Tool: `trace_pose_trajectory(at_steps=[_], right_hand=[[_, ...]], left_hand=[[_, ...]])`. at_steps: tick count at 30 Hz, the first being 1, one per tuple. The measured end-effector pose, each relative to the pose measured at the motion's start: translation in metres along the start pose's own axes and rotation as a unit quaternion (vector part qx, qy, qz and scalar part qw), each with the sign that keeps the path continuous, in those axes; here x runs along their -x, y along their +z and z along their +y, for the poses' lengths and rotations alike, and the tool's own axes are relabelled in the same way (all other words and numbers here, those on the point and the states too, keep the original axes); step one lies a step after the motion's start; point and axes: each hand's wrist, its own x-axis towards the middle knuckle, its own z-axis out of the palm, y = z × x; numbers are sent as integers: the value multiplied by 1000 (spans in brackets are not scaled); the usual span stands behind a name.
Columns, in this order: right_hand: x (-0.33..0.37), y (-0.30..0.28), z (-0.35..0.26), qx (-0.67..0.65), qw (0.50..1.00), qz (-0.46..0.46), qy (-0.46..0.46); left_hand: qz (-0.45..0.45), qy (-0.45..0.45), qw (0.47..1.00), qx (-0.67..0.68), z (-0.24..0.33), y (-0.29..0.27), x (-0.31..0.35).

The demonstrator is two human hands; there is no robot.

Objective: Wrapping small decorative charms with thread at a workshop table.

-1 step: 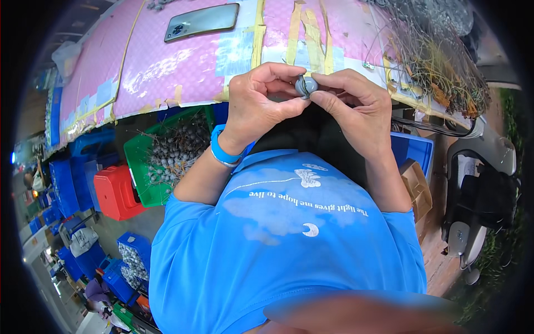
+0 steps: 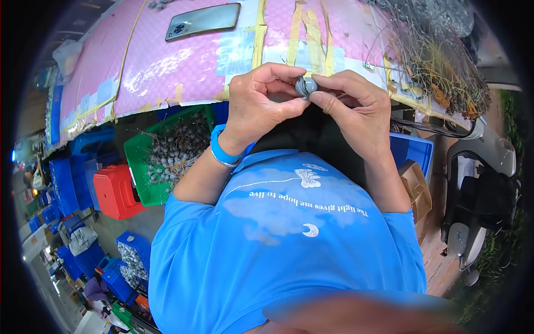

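Nothing has shifted; both hands (image 2: 311, 106) half-hide small grey part (image 2: 306, 86).

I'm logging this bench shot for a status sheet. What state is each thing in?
Left hand: pinching the grey part.
Right hand: pinching the same part.
Grey part: held between both hands above the table edge.
Phone: flat on the pink table.
Green bin: filled with small grey pieces.
Wire pile: tangled on the table.
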Motion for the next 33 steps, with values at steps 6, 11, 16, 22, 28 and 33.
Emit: trace_pose_trajectory(at_steps=[6,11,16,22,28,33], right_hand=[[0,7,5,-73,992,-1,102],[-5,-4,14,-120,989,-15,83],[-7,-16,34,-232,970,-45,61],[-9,-9,47,-430,894,-81,98],[-9,2,52,-418,901,-42,110],[-7,12,52,-347,932,33,101]], left_hand=[[38,222,941,-251,3,6,3],[-1,82,979,-187,5,6,-2],[-40,27,999,-4,3,14,-5],[-52,5,997,56,5,23,-2],[-30,-14,999,17,1,28,-1],[36,-43,998,1,-10,29,-3]])
